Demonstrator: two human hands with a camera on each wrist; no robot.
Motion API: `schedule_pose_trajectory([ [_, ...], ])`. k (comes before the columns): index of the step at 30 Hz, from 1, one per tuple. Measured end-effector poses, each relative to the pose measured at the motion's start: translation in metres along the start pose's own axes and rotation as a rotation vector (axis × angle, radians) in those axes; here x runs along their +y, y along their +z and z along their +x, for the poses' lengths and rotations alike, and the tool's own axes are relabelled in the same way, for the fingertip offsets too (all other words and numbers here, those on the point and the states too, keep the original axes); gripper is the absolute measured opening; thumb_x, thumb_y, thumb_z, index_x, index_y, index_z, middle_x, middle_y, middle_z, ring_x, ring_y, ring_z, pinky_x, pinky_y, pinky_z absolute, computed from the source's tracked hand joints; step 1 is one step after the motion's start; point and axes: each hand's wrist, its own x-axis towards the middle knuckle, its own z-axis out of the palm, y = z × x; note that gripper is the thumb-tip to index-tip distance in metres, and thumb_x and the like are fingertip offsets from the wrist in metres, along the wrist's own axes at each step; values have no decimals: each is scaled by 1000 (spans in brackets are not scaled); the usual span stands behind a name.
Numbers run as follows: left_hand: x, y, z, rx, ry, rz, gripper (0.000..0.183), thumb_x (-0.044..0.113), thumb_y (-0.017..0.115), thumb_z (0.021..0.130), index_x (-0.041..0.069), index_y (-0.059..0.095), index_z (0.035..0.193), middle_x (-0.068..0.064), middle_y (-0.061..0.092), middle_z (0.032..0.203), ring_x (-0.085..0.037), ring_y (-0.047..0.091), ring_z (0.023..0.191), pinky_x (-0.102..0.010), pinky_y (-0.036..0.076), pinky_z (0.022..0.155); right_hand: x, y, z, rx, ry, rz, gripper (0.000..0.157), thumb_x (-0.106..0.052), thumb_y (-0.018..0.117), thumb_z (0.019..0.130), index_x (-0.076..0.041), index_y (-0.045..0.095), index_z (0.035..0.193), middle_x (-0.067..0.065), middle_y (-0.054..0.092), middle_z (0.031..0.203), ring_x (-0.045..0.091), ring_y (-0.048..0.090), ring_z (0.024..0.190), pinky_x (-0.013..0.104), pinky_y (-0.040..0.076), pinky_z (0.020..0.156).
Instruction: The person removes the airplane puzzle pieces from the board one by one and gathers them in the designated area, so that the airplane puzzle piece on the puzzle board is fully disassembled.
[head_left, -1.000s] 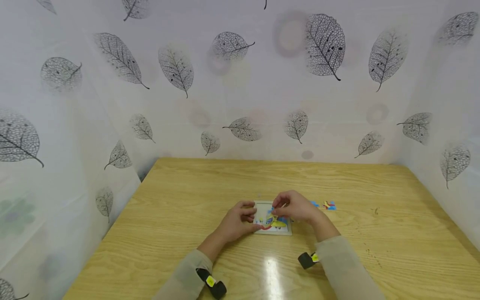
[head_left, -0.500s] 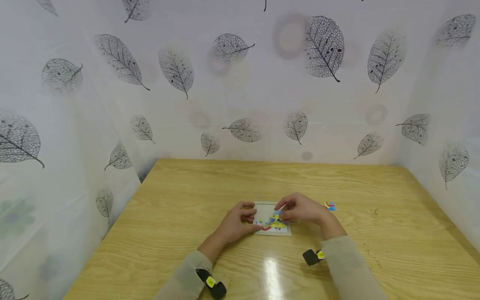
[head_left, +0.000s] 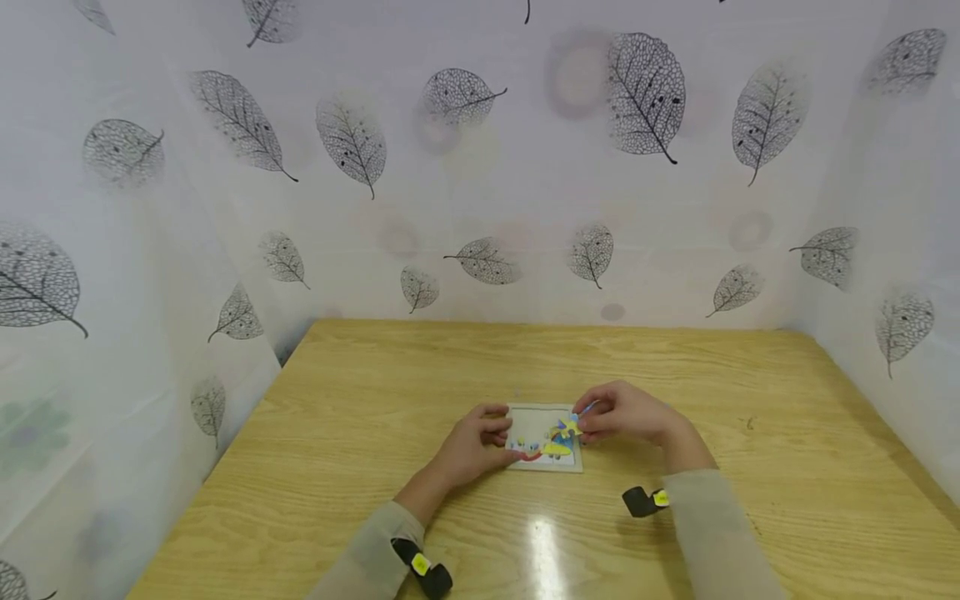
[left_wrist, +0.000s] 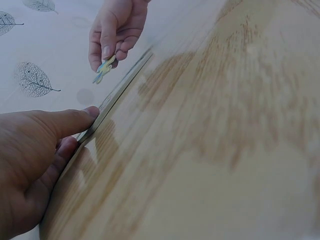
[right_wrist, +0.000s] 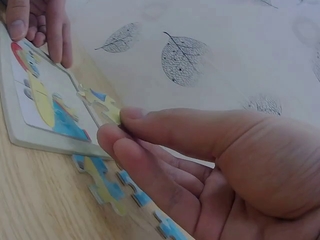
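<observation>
My left hand (head_left: 472, 444) holds the left edge of a small jigsaw puzzle board (head_left: 536, 414), its thumb on the frame near the lower left corner. Fitted pieces with yellow, red and blue print (right_wrist: 39, 95) fill the lower part of the board. Between thumb and fingers, my right hand (head_left: 632, 414) pinches a yellow and blue puzzle piece (right_wrist: 97, 98), raised at the board's right side. The left wrist view shows this piece tilted, clear above the frame.
Loose puzzle pieces lie on the wooden table (head_left: 375, 375) beside the board: a yellow and blue piece (right_wrist: 100, 182), a blue piece (right_wrist: 134, 187) and another blue piece (right_wrist: 169, 226). A leaf-patterned curtain (head_left: 525, 167) surrounds the table's back and sides.
My right hand has moved right, from over the board to its right edge, holding a piece. It now covers the loose pieces seen earlier in the head view. My left hand stays put.
</observation>
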Motion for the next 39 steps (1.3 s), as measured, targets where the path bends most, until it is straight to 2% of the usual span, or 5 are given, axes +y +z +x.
schedule_pose_trajectory([
  [6, -1, 0, 0, -2, -7, -14, 58, 21, 83, 83, -4, 62, 131, -7, 49, 147, -16, 61, 108, -22, 52, 89, 7, -10, -5, 14, -1, -3, 40, -5, 71, 91, 17, 57, 121, 13, 69, 102, 19, 72, 92, 34, 60, 82],
  [12, -1, 0, 0, -4, -10, -18, 57, 21, 82, 84, -3, 62, 132, -6, 49, 147, -16, 61, 107, -23, 53, 89, 13, -19, -14, 30, 9, 45, 43, -4, 72, 90, 19, 54, 121, 12, 69, 102, 20, 72, 93, 36, 60, 84],
  [24, -1, 0, 0, -7, -10, -17, 57, 21, 82, 84, -3, 62, 132, -6, 49, 147, -16, 61, 107, -24, 53, 89, 23, -40, -35, 91, 47, 14, 46, -11, 72, 92, 18, 55, 123, 12, 72, 103, 18, 73, 92, 31, 60, 81],
  [32, 0, 0, 0, -8, -4, -13, 58, 22, 82, 83, -3, 62, 131, -6, 49, 147, -16, 61, 107, -23, 53, 89, 26, -46, -46, 73, 104, 20, 44, -11, 71, 92, 17, 55, 121, 11, 70, 101, 16, 72, 91, 30, 60, 81],
  [39, 0, 0, 0, 1, -11, -33, 57, 21, 84, 82, -3, 63, 130, -7, 51, 145, -15, 61, 105, -23, 53, 88, 24, -46, -49, 70, 164, 20, 36, -6, 68, 92, 17, 57, 117, 8, 72, 94, 15, 71, 82, 31, 61, 77],
])
